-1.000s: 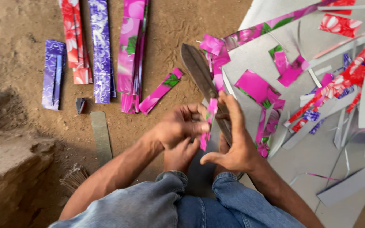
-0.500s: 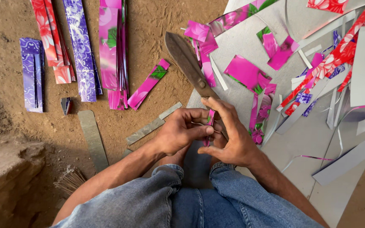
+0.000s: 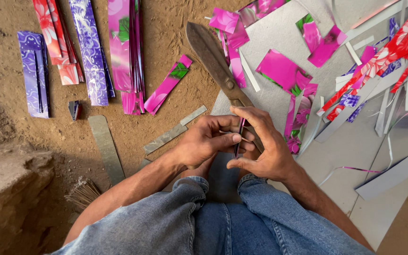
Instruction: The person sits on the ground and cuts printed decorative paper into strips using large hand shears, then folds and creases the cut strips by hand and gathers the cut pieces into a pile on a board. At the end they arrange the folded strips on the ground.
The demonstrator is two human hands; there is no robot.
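We pinch a thin pink strip (image 3: 238, 137) between our left hand (image 3: 208, 141) and right hand (image 3: 265, 146), both grasping it. Big shears (image 3: 216, 63) lie just beyond our right hand, pink offcuts (image 3: 284, 71) beside them.

Single head-mounted view, aimed straight down at close range: denim knees (image 3: 213, 226) at 6 o'clock, dirt ground (image 3: 5, 42) toward 10 o'clock, grey sheet (image 3: 355, 151) toward 2 o'clock.

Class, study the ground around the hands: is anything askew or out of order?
Yes. Left of the shears, strips lie sorted in parallel; one pink strip lies diagonal, and offcuts scatter across the grey sheet.
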